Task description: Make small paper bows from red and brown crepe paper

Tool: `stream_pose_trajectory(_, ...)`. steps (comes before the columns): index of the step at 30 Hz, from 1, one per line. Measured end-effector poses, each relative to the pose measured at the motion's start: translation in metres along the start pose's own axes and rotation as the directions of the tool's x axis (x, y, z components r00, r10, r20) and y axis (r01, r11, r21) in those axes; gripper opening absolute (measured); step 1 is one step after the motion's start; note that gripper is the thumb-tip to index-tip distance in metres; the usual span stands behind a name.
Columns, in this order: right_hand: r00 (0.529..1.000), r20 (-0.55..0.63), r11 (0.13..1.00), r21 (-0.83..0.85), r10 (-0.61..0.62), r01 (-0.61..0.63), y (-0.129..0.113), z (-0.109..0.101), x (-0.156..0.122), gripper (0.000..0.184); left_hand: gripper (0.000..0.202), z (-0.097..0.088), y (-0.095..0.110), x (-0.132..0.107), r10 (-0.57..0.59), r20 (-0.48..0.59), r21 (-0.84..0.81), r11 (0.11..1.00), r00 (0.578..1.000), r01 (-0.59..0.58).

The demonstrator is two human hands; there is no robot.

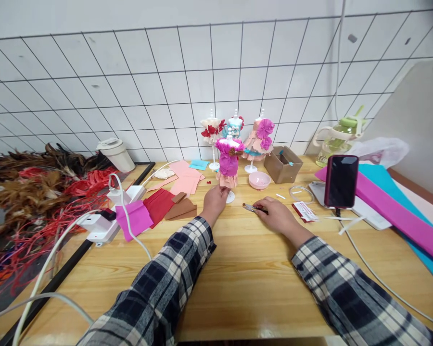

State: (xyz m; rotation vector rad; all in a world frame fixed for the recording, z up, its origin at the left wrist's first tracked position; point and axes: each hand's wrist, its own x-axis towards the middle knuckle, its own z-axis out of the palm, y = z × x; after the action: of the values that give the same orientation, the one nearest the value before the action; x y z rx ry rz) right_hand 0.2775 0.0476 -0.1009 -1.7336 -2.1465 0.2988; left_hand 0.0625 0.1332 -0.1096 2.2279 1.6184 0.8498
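In front of me stands a miniature dress form [228,161] with a magenta crepe-paper bodice, a peach skirt and a round white base. My left hand [215,204] is closed at its lower part, under the skirt hem; the fingertips are partly hidden. My right hand [276,215] rests low over the table, its fingers closed on a small paintbrush [250,207] with a brown tip and dark handle, pointing left towards the base. Behind stand more dressed forms: one cream and red [212,132], one blue [234,126], one peach and magenta [259,139].
A pink bowl [259,181] and a brown box [283,166] are behind my right hand. Paper pieces [185,178] and a power strip [103,229] lie left. A phone [341,181], long paper sheets [400,211] and a green-lidded bottle [341,139] occupy the right.
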Motion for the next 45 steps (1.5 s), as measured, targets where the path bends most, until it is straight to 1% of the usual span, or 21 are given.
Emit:
stream_pose_trajectory(2,1.000,-0.004,1.000,0.023,-0.014,0.014,0.003,0.001,0.000,0.022,0.034,-0.005,0.002,-0.007,0.023,-0.024,0.061,0.998,0.999,-0.022)
stream_pose_trajectory(4,1.000,-0.004,0.998,0.055,-0.022,0.022,0.007,0.001,-0.001,0.023,0.046,-0.016,0.002,-0.016,0.023,-0.075,0.165,0.986,0.997,-0.011)
stream_pose_trajectory(7,1.000,0.006,0.995,0.092,-0.030,0.029,0.010,0.000,-0.002,0.024,0.049,-0.045,-0.011,-0.027,0.080,-0.061,0.302,0.951,0.995,-0.058)
stream_pose_trajectory(9,0.999,0.019,0.994,0.103,-0.032,0.030,0.011,-0.001,-0.003,0.023,0.041,-0.071,-0.029,-0.032,0.121,-0.059,0.372,0.924,0.991,-0.091)
stream_pose_trajectory(10,0.999,0.024,0.994,0.107,-0.032,0.029,0.010,-0.002,-0.003,0.023,0.039,-0.083,-0.040,-0.033,0.108,-0.088,0.417,0.907,0.990,-0.062)
stream_pose_trajectory(12,0.999,0.034,0.992,0.120,-0.034,0.030,0.009,-0.002,-0.002,0.023,0.042,-0.104,-0.065,-0.034,0.030,-0.176,0.485,0.873,0.984,0.060)
stream_pose_trajectory(15,0.998,0.040,0.987,0.154,-0.048,0.041,0.007,0.000,-0.002,0.023,0.052,-0.117,-0.094,-0.033,-0.084,-0.169,0.509,0.845,0.982,0.160)
stream_pose_trajectory(17,0.998,0.041,0.983,0.180,-0.048,0.040,0.007,0.002,-0.001,0.023,0.043,-0.117,-0.103,-0.032,-0.132,-0.098,0.485,0.859,0.986,0.163)
stream_pose_trajectory(19,0.999,0.033,0.979,0.202,-0.040,0.033,0.008,0.004,-0.001,0.023,0.033,-0.115,-0.102,-0.031,-0.136,-0.107,0.424,0.890,0.985,0.169)
stream_pose_trajectory(22,0.999,0.022,0.980,0.195,-0.030,0.025,0.011,0.004,-0.001,0.022,0.028,-0.113,-0.087,-0.033,-0.089,-0.329,0.207,0.965,0.940,0.164)
stream_pose_trajectory(23,1.000,0.010,0.984,0.175,-0.016,0.014,0.011,0.003,-0.001,0.022,0.028,-0.111,-0.079,-0.035,-0.081,-0.407,0.097,0.987,0.910,0.131)
stream_pose_trajectory(24,1.000,-0.016,0.989,0.149,0.009,-0.007,0.009,0.002,-0.001,0.022,0.027,-0.108,-0.069,-0.039,-0.087,-0.427,-0.035,0.996,0.900,0.080)
stream_pose_trajectory(26,0.994,-0.093,0.992,0.118,0.060,-0.048,0.000,-0.002,-0.004,0.023,0.022,-0.094,-0.047,-0.049,-0.108,-0.344,-0.308,0.952,0.933,-0.004)
stream_pose_trajectory(27,0.989,-0.132,0.990,0.132,0.073,-0.055,-0.007,-0.003,-0.005,0.023,0.020,-0.085,-0.035,-0.055,-0.113,-0.278,-0.453,0.891,0.954,-0.026)
stream_pose_trajectory(29,0.982,-0.179,0.971,0.236,0.067,-0.023,-0.028,-0.004,-0.010,0.025,0.018,-0.064,-0.012,-0.067,-0.089,-0.100,-0.692,0.722,0.991,-0.005)
stream_pose_trajectory(31,0.981,-0.189,0.914,0.405,0.049,0.032,-0.051,-0.001,-0.015,0.034,0.021,-0.048,0.005,-0.077,-0.024,0.044,-0.801,0.596,0.999,0.050)
stream_pose_trajectory(33,0.985,-0.166,0.849,0.525,0.038,0.056,-0.069,0.005,-0.018,0.047,0.026,-0.041,0.016,-0.082,-0.024,0.072,-0.853,0.516,0.997,0.074)
stream_pose_trajectory(34,0.988,-0.147,0.821,0.568,0.045,0.047,-0.074,0.007,-0.019,0.047,0.029,-0.040,0.019,-0.083,-0.036,0.074,-0.863,0.499,0.997,0.082)
stream_pose_trajectory(38,0.992,-0.085,0.748,0.663,0.094,-0.014,-0.076,0.011,-0.019,0.022,0.036,-0.048,0.018,-0.079,-0.056,0.110,-0.859,0.497,0.992,0.124)
stream_pose_trajectory(42,0.994,-0.101,0.766,0.642,0.030,0.042,-0.071,0.010,-0.019,0.040,0.045,-0.051,0.018,-0.078,-0.012,0.169,-0.844,0.514,0.985,0.151)
stream_pose_trajectory(45,0.994,-0.106,0.791,0.607,-0.023,0.083,-0.073,0.013,-0.019,0.024,0.032,-0.049,0.019,-0.081,0.032,0.210,-0.823,0.546,0.977,0.159)
